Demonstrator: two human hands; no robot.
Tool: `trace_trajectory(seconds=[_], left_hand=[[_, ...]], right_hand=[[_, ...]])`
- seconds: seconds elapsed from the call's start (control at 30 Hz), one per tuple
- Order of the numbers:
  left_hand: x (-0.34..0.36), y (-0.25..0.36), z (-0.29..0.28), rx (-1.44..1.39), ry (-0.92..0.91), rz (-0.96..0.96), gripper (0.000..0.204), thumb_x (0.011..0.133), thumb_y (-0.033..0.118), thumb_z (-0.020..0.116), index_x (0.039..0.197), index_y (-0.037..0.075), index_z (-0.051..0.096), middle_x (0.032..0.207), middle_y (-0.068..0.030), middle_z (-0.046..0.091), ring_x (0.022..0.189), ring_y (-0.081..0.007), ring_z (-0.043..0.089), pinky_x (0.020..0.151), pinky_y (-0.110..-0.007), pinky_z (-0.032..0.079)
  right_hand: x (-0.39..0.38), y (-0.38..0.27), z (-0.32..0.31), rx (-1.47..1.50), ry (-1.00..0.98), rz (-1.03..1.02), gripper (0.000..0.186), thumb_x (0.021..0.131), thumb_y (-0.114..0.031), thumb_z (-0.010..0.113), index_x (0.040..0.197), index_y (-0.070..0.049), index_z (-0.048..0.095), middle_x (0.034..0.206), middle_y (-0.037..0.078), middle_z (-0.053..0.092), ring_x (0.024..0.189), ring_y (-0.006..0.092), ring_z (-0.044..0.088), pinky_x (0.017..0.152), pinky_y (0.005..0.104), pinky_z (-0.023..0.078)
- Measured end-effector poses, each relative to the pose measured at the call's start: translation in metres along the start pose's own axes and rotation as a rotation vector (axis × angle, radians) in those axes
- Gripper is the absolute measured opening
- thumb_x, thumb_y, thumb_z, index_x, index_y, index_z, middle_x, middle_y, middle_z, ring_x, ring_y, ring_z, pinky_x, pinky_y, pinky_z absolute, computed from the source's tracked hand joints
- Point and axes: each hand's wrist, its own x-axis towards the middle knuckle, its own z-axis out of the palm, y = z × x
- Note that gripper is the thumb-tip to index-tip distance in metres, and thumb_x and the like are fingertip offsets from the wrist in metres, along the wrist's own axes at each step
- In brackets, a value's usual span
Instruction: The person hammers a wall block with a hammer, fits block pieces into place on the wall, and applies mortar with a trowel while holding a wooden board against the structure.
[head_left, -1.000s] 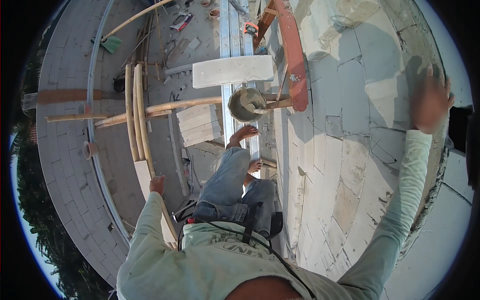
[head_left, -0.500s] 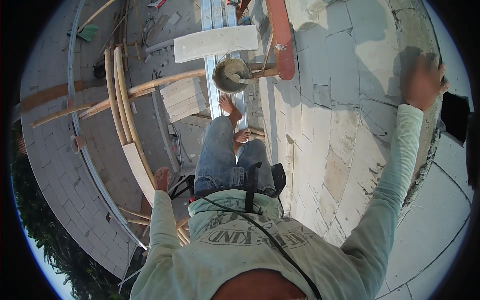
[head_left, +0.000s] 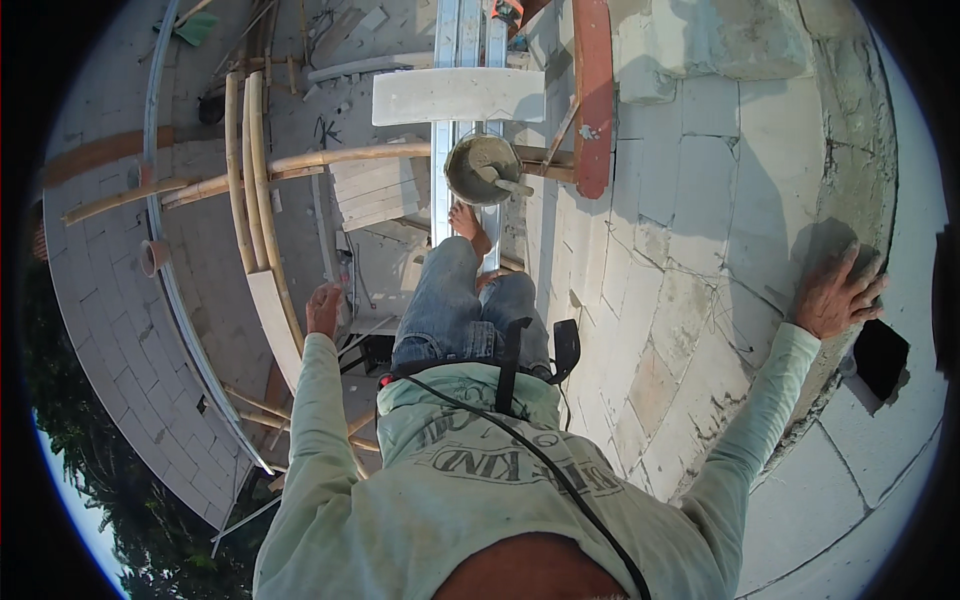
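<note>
At the edge of the block wall [head_left: 695, 335], the right hand [head_left: 838, 295] rests with fingers spread, grasping nothing; the left hand [head_left: 323, 309] hangs half-curled near the white board [head_left: 274, 312], its grip unclear. Bracing seems the step in hand; moving forward would call for stepping around the bucket [head_left: 472, 180] on the metal planks [head_left: 468, 38].

Two hands in view, one left hand [head_left: 323, 310] and one right hand [head_left: 835, 298], and two bare feet [head_left: 470, 228]! One bucket [head_left: 454, 180], one trowel [head_left: 513, 186] in it. One long white block [head_left: 455, 97], plus one stack of pale blocks [head_left: 375, 190], number unclear. Bamboo poles [head_left: 251, 170]: three side by side, at least one more crossing! One pale plank [head_left: 277, 320], one red beam [head_left: 592, 100], one dark hole [head_left: 880, 362]. Reddish-brown pots [head_left: 154, 258], two! Metal channels [head_left: 467, 40], at least two. One green cloth [head_left: 195, 28], one orange tool [head_left: 508, 12].
</note>
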Motion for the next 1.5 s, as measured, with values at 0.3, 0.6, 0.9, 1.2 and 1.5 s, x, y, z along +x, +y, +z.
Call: trace_trajectory(seconds=[0.3, 0.6, 0.9, 1.2, 1.5], left_hand=[[0.005, 0.073, -0.009, -0.117, 0.048, 0.073, 0.037, 0.083, 0.03, 0.064, 0.106, 0.002, 0.067, 0.092, -0.0085, 0.067, 0.084, -0.0161, 0.061, 0.072, -0.029, 0.047], [-0.028, -0.041, -0.024, -0.274, 0.112, -0.06, 0.037, 0.082, 0.032, 0.066, 0.106, 0.005, 0.067, 0.084, -0.0047, 0.062, 0.073, -0.0142, 0.061, 0.054, -0.027, 0.042], [-0.075, -0.121, 0.02, -0.607, 0.152, -0.339, 0.027, 0.082, 0.033, 0.066, 0.093, 0.009, 0.064, 0.071, -0.001, 0.056, 0.06, -0.0132, 0.055, 0.049, -0.03, 0.04], [-0.002, -0.055, 0.085, -0.58, 0.127, -0.471, 0.049, 0.081, 0.038, 0.063, 0.116, 0.003, 0.058, 0.11, -0.0175, 0.063, 0.089, -0.0296, 0.064, 0.072, -0.047, 0.05], [0.157, 0.143, 0.023, -0.483, 0.012, -0.021, 0.051, 0.081, 0.041, 0.066, 0.117, 0.006, 0.06, 0.104, -0.0083, 0.065, 0.092, -0.0232, 0.063, 0.071, -0.037, 0.047]], right_hand=[[0.003, -0.006, -0.003, -0.005, 0.007, 0.018, 0.043, 0.093, -0.038, 0.054, 0.134, -0.025, 0.05, 0.15, 0.01, 0.033, 0.141, 0.0347, 0.023, 0.108, 0.0663, 0.016], [0.003, -0.006, 0.001, -0.047, -0.061, 0.021, 0.043, 0.094, -0.039, 0.052, 0.133, -0.021, 0.051, 0.151, 0.011, 0.031, 0.143, 0.0335, 0.019, 0.11, 0.062, 0.015], [0.01, -0.01, -0.011, -0.126, -0.225, 0.09, 0.046, 0.091, -0.034, 0.055, 0.133, -0.015, 0.049, 0.153, 0.009, 0.029, 0.144, 0.0309, 0.018, 0.111, 0.0614, 0.009], [0.011, -0.011, -0.009, -0.07, -0.128, 0.092, 0.05, 0.09, -0.037, 0.055, 0.131, -0.01, 0.051, 0.153, 0.01, 0.028, 0.144, 0.0316, 0.016, 0.112, 0.0614, 0.003], [0.136, -0.092, -0.026, 0.184, 0.088, 0.152, 0.056, 0.086, -0.018, 0.062, 0.135, -0.007, 0.039, 0.146, 0.021, 0.033, 0.137, 0.0426, 0.026, 0.109, 0.0623, 0.019]])
